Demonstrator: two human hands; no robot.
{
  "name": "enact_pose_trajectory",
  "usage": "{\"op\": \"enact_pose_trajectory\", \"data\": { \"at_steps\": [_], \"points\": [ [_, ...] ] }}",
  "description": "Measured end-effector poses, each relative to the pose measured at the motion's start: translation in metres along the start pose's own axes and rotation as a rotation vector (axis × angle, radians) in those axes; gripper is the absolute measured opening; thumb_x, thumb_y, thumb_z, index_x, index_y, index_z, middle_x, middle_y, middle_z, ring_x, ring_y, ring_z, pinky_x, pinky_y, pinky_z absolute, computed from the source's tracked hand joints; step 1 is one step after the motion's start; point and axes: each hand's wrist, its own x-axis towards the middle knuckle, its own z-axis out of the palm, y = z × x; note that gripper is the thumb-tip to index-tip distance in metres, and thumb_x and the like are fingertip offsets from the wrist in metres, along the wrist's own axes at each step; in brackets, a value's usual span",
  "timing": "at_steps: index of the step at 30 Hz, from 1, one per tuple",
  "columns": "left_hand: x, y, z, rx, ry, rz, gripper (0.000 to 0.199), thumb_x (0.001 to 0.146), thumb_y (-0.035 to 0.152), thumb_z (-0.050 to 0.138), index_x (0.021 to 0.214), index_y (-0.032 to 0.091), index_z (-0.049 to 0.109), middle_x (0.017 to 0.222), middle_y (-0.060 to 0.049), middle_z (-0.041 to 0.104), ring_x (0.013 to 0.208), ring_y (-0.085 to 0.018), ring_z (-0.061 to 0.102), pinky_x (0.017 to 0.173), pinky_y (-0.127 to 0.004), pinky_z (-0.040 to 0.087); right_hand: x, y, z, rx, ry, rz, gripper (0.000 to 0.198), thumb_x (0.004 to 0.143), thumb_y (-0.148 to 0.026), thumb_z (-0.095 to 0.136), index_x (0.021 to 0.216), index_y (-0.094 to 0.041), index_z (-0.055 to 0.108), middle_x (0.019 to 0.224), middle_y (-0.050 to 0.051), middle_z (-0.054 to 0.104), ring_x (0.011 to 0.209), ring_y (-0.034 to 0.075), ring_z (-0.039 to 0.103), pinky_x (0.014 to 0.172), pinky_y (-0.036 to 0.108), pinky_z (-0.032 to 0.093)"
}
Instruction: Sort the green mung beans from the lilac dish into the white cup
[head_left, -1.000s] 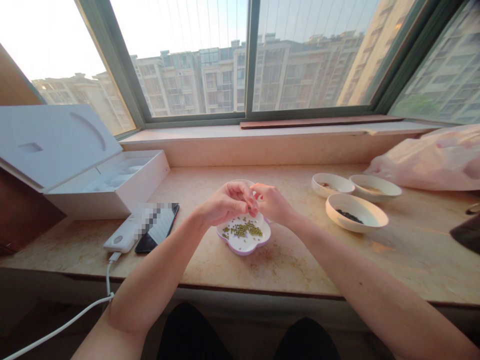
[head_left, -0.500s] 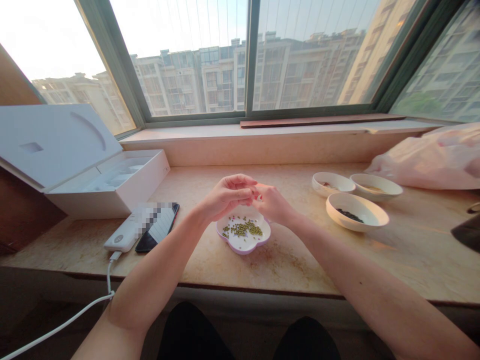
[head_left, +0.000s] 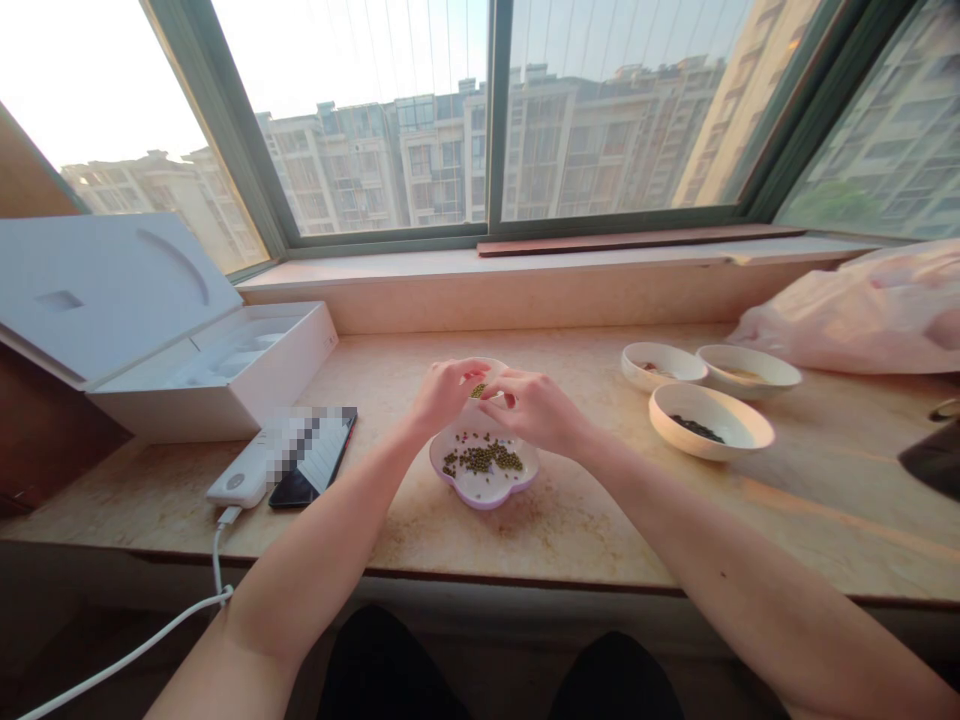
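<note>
A white flower-shaped dish with a purple rim stands before me, with green mung beans spread over its bottom. Just behind it is a small white bowl, partly hidden by my hands, also with green beans inside. Palm down, my left hand is over that bowl's left side, its loosely bent fingers apart. My right hand is at the bowl's right, fingers curved and thumb separate from them. I see nothing in either hand; the fingertips are partly hidden.
Three white bowls with small contents are at the right, near a pale plastic bag. At the left are an open white box, a white power bank with a cable, and a phone. The counter's front edge runs before my knees.
My hands have moved apart. The left has turned from palm up to palm down, and the small bowl with beans behind the dish now shows between them.
</note>
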Motion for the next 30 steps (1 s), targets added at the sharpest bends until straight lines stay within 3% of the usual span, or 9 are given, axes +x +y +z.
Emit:
{"op": "enact_pose_trajectory", "data": {
  "at_steps": [3, 6, 11, 15, 19, 25, 30],
  "points": [
    [-0.001, -0.001, 0.0, 0.19, -0.031, 0.031, 0.026, 0.093, 0.021, 0.054, 0.104, 0.023, 0.078, 0.107, -0.006, 0.079, 0.098, -0.023, 0.073, 0.097, -0.037, 0.051, -0.004, -0.006, 0.0, 0.068, -0.213, -0.058, 0.013, 0.087, -0.033, 0.069, 0.091, -0.024, 0.077, 0.087, 0.002, 0.073, 0.073, 0.017, 0.064, 0.069, 0.03, 0.047],
    [-0.001, -0.002, 0.0, 0.295, -0.062, 0.051, 0.029, 0.095, 0.02, 0.051, 0.109, 0.022, 0.077, 0.111, -0.008, 0.078, 0.101, -0.024, 0.073, 0.098, -0.037, 0.05, -0.009, -0.006, 0.007, 0.126, -0.415, -0.137, 0.023, 0.08, -0.037, 0.077, 0.101, -0.028, 0.077, 0.111, 0.002, 0.073, 0.092, 0.021, 0.068, 0.079, 0.033, 0.051],
    [-0.002, 0.0, 0.001, 0.331, -0.063, 0.087, 0.032, 0.095, 0.018, 0.05, 0.114, 0.021, 0.075, 0.118, -0.008, 0.076, 0.107, -0.024, 0.071, 0.099, -0.037, 0.05, -0.013, -0.003, 0.019, 0.097, -0.43, -0.182, 0.046, 0.066, -0.034, 0.088, 0.11, -0.031, 0.076, 0.123, 0.003, 0.071, 0.114, 0.029, 0.063, 0.098, 0.039, 0.049],
    [-0.003, 0.003, 0.002, 0.328, -0.027, 0.11, 0.031, 0.093, 0.016, 0.053, 0.115, 0.022, 0.075, 0.117, -0.006, 0.076, 0.106, -0.022, 0.071, 0.1, -0.036, 0.051, -0.009, -0.006, 0.019, 0.021, -0.529, -0.22, 0.057, 0.07, -0.039, 0.083, 0.125, -0.029, 0.07, 0.133, 0.006, 0.066, 0.124, 0.031, 0.057, 0.107, 0.042, 0.043],
    [-0.003, 0.005, 0.004, 0.331, 0.003, 0.144, 0.029, 0.094, 0.016, 0.053, 0.112, 0.023, 0.075, 0.11, -0.005, 0.078, 0.1, -0.021, 0.071, 0.097, -0.037, 0.051, -0.004, -0.012, 0.019, -0.008, -0.595, -0.215, 0.052, 0.076, -0.038, 0.079, 0.126, -0.029, 0.069, 0.136, 0.006, 0.063, 0.128, 0.031, 0.053, 0.111, 0.043, 0.038],
    [-0.004, 0.006, 0.006, 0.309, -0.005, 0.16, 0.027, 0.095, 0.017, 0.054, 0.109, 0.023, 0.076, 0.106, -0.005, 0.078, 0.097, -0.02, 0.071, 0.097, -0.036, 0.05, 0.002, -0.012, 0.028, 0.007, -0.592, -0.23, 0.027, 0.083, -0.031, 0.076, 0.111, -0.029, 0.076, 0.122, 0.005, 0.069, 0.118, 0.026, 0.058, 0.103, 0.037, 0.042],
    [-0.004, 0.007, 0.005, 0.262, -0.003, 0.15, 0.025, 0.096, 0.021, 0.054, 0.107, 0.022, 0.076, 0.105, -0.005, 0.078, 0.095, -0.019, 0.071, 0.095, -0.033, 0.05, 0.006, -0.003, 0.037, 0.028, -0.599, -0.182, 0.015, 0.086, -0.021, 0.068, 0.098, -0.023, 0.077, 0.1, 0.004, 0.075, 0.091, 0.021, 0.065, 0.077, 0.029, 0.046]
  ]
}}
